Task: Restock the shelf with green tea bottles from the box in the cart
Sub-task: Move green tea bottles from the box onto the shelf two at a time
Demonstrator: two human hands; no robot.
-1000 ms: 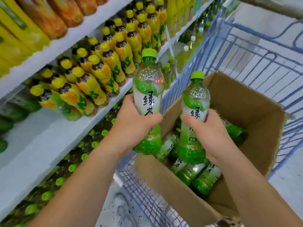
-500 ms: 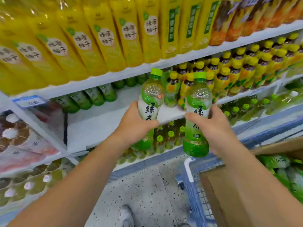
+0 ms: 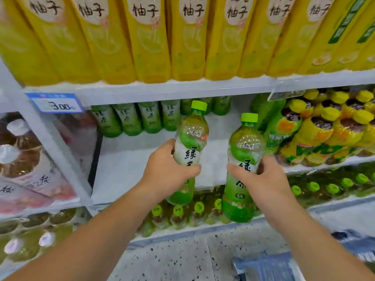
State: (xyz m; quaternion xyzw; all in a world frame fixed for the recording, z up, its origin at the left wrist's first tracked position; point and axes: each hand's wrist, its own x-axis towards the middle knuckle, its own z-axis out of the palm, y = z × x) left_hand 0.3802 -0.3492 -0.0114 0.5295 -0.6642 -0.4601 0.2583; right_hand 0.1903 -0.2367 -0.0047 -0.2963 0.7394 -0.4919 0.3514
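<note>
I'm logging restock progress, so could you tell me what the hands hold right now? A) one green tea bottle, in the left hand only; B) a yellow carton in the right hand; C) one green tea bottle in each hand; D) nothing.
C: the left hand grips one green tea bottle and the right hand another, both upright before the shelf.

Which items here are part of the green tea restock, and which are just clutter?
Part of the job:
- left hand, holding a green tea bottle
- right hand, holding a second bottle
- green tea row at shelf back
- bare white shelf

Just around:
- tall yellow bottles
- yellow-capped bottles
- price tag
- cart edge
</note>
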